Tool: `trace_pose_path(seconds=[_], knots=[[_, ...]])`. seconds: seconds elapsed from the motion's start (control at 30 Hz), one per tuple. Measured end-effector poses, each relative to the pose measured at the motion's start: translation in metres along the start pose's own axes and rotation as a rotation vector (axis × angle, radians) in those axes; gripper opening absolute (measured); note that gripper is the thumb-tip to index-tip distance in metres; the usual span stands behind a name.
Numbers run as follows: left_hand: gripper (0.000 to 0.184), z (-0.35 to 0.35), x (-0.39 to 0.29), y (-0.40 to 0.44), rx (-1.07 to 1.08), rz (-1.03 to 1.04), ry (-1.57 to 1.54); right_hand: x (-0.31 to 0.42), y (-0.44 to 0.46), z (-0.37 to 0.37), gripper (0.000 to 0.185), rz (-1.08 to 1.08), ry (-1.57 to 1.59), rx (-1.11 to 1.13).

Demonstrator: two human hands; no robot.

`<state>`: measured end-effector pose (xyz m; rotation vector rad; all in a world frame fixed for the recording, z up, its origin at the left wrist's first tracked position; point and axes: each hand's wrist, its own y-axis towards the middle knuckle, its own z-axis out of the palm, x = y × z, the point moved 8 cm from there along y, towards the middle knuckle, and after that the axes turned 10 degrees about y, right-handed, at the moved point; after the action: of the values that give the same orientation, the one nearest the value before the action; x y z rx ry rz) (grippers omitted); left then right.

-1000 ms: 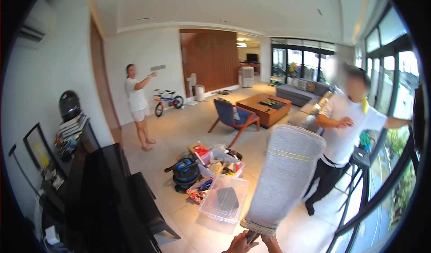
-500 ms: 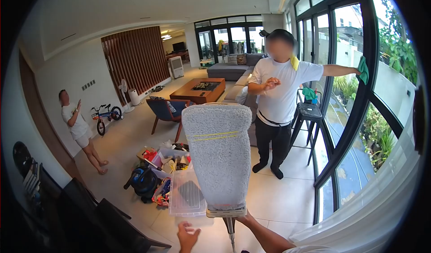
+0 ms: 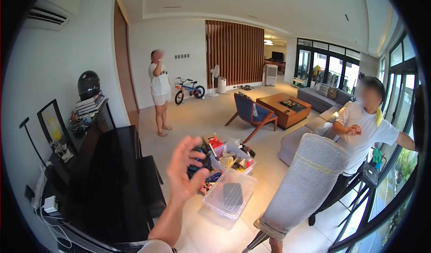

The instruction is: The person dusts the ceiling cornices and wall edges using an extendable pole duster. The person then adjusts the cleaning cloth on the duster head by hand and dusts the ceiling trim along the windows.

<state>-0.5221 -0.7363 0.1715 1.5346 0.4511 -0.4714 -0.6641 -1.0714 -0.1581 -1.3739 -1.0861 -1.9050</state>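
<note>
My left hand is raised in the middle of the view, fingers spread and slightly curled, with nothing in it. A flat mop with a fluffy grey pad and yellow stripes stands pad-up at the right, tilted to the right. Only the wrist of my right hand shows below the pad; the hand is at the mop, its fingers hidden behind it. Beyond my left hand, a clear plastic lid or bin lies on the floor beside a plastic box full of mixed items.
A person in a white shirt stands behind the mop by the windows, near a black stool. Another person stands by the left wall. A black cabinet, blue armchair, wooden table and child's bike are around.
The view has swung left. My left hand has risen from low by the mop to the middle of the view. The mop now sits farther right and leans.
</note>
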Motion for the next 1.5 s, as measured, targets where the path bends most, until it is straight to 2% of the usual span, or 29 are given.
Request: trace_pose_path(seconds=[0.13,0.33,0.47,0.53,0.57,0.6,0.67,0.77,0.83,0.9,1.0,1.03,1.13,1.2,1.33,1.37,1.4,1.5], knots=[[0.102,-0.062,-0.066,0.041,-0.178,0.164,0.143,-0.003,-0.015,-0.012,0.044,0.011,-0.012,-0.016],[0.096,-0.113,-0.157,0.074,-0.250,0.504,0.433,-0.002,-0.018,-0.006,0.042,0.016,-0.007,-0.004],[0.095,-0.132,-0.192,0.092,-0.289,0.641,0.656,0.000,-0.009,0.009,0.042,0.016,-0.008,0.025],[0.093,-0.146,-0.204,0.130,-0.234,0.573,0.575,-0.002,0.003,0.021,0.041,0.003,0.000,0.027],[0.085,-0.150,-0.213,0.144,-0.241,0.546,0.610,-0.003,0.007,0.026,0.041,0.003,0.003,0.027],[0.085,-0.155,-0.222,0.158,-0.252,0.580,0.614,-0.004,0.008,0.029,0.041,0.004,0.003,0.027],[0.077,-0.176,-0.228,0.197,-0.221,0.484,0.467,-0.005,0.007,0.033,0.040,0.002,0.006,0.045],[0.071,-0.184,-0.230,0.236,-0.157,0.322,0.439,-0.002,0.008,0.035,0.040,-0.003,0.011,0.062],[0.070,-0.171,-0.254,0.244,-0.191,0.442,0.436,0.000,0.022,0.042,0.040,-0.035,0.036,0.055],[0.069,-0.166,-0.246,0.233,-0.206,0.415,0.442,-0.002,0.019,0.042,0.039,-0.038,0.034,0.055],[0.071,-0.153,-0.252,0.222,-0.097,0.367,0.359,-0.006,0.020,0.042,0.039,-0.071,0.048,0.063],[0.071,-0.139,-0.247,0.213,-0.033,0.345,0.451,-0.007,0.019,0.041,0.038,-0.082,0.048,0.068],[0.068,-0.086,-0.195,0.162,0.338,0.174,0.474,-0.005,0.019,0.042,0.038,-0.125,0.027,0.060],[0.064,-0.040,-0.159,0.103,0.516,0.073,0.436,0.020,0.019,0.048,0.035,-0.034,0.054,0.062],[0.058,0.058,-0.107,0.013,0.874,0.050,0.328,0.039,0.028,0.057,0.036,-0.061,0.029,0.030],[0.078,0.085,-0.097,-0.001,0.961,0.075,0.170,0.045,0.027,0.059,0.036,-0.124,0.039,0.024],[0.080,0.105,-0.087,-0.008,0.970,0.057,0.119,0.049,0.025,0.058,0.036,-0.181,0.046,0.022],[0.083,0.148,-0.069,-0.023,0.987,-0.050,-0.037,0.030,0.014,0.045,0.034,-0.133,-0.017,-0.018]])
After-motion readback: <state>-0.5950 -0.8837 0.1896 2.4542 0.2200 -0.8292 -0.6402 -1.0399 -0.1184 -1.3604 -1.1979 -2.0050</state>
